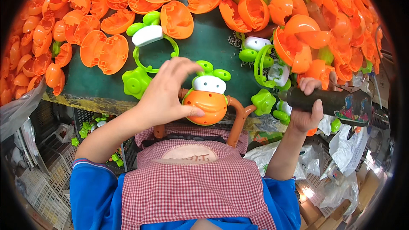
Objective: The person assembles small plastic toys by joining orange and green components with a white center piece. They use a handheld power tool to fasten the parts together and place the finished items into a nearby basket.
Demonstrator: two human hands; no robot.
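Observation:
My left hand [167, 93] grips an assembled orange toy [205, 102] with a white band and green knobs on top, held at the near edge of the dark green table [204, 51]. My thumb presses on the orange shell and my fingers curl over its top. A brown curved bracket [237, 121] sits under and beside the toy. My right hand [307, 110] is closed around a dark powered screwdriver [329, 102], held level to the right of the toy, its tip pointing left toward a green flower-shaped piece [263, 101].
Heaps of orange half-shells [104, 51] ring the table at left, back and right. Green ring parts with white caps [150, 38] and green flower pieces [135, 81] lie in the middle. Plastic crates [42, 187] stand at lower left, plastic bags [341, 145] at lower right.

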